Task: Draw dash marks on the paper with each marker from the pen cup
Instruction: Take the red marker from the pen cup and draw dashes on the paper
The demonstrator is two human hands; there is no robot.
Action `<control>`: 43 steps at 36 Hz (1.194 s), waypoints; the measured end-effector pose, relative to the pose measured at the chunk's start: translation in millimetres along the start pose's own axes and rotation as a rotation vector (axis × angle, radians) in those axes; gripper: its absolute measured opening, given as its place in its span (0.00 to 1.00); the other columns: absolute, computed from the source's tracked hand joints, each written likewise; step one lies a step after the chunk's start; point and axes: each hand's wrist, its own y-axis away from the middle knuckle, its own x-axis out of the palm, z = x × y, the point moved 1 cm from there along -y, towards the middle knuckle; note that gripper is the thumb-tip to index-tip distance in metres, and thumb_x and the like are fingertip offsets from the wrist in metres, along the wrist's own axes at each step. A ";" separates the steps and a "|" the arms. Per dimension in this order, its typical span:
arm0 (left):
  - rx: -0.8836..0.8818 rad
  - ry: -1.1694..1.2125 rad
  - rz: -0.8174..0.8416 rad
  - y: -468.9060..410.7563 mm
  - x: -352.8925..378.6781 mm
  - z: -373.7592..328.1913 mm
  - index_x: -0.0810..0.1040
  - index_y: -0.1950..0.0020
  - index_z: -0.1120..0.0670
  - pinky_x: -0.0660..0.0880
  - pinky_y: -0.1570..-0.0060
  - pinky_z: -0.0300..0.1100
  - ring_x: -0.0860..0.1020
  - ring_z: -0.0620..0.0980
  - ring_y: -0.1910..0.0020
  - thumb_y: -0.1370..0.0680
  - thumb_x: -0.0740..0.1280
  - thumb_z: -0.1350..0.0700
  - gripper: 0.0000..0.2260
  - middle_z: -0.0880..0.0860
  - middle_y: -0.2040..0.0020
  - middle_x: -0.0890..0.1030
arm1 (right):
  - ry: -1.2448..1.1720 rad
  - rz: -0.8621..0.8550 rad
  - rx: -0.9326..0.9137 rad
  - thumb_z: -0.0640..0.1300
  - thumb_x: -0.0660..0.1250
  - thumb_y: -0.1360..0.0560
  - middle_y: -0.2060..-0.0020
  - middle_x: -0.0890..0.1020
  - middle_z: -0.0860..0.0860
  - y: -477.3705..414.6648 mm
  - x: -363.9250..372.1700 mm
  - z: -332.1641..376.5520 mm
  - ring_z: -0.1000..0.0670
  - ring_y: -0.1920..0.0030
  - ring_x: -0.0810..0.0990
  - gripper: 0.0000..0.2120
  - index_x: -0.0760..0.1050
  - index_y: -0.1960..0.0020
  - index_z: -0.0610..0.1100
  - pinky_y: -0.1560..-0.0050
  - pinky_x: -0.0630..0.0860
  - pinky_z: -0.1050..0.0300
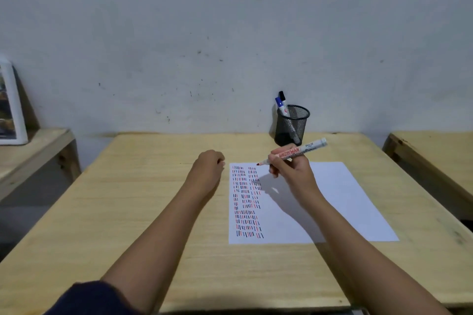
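A white paper (332, 194) lies on the wooden table (143, 212), its left part filled with rows of red, blue and black dashes (247, 202). My right hand (291, 169) holds an uncapped red marker (294, 153), its tip at the paper's top edge above the dashes. My left hand (208, 169) rests as a closed fist on the table just left of the paper; whether it holds a cap is hidden. A black mesh pen cup (291, 125) stands behind the paper by the wall, holding a blue marker (281, 106) and a black marker (282, 96).
A second wooden table (435, 153) stands at the right. A lower wooden shelf (28, 156) at the left carries a white-framed picture (10, 107). The grey wall runs directly behind the table.
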 end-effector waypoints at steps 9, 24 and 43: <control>-0.219 0.821 -0.187 15.6 -8.8 -28.5 0.81 0.56 0.64 0.75 0.69 0.30 0.82 0.49 0.59 0.25 0.67 0.64 0.04 0.57 0.59 0.83 | 0.015 0.004 -0.023 0.31 0.65 0.27 0.67 0.77 0.45 -1.2 -12.2 8.0 0.55 0.69 0.78 0.05 0.74 0.57 0.40 0.64 0.76 0.64; -0.301 1.532 0.019 45.6 -0.9 -71.6 0.81 0.51 0.61 0.79 0.57 0.30 0.83 0.43 0.57 0.26 0.69 0.62 0.06 0.52 0.60 0.86 | -0.231 -0.091 -0.067 0.31 0.66 0.28 0.67 0.82 0.50 7.2 -10.2 18.1 0.53 0.67 0.81 0.06 0.76 0.56 0.41 0.61 0.78 0.64; -0.125 1.275 0.067 54.3 -9.0 -85.2 0.81 0.57 0.59 0.79 0.55 0.31 0.82 0.43 0.64 0.27 0.69 0.64 0.02 0.49 0.66 0.85 | -0.210 -0.056 -0.050 0.31 0.66 0.28 0.66 0.82 0.48 14.0 -5.3 17.3 0.53 0.67 0.81 0.05 0.75 0.55 0.39 0.60 0.79 0.63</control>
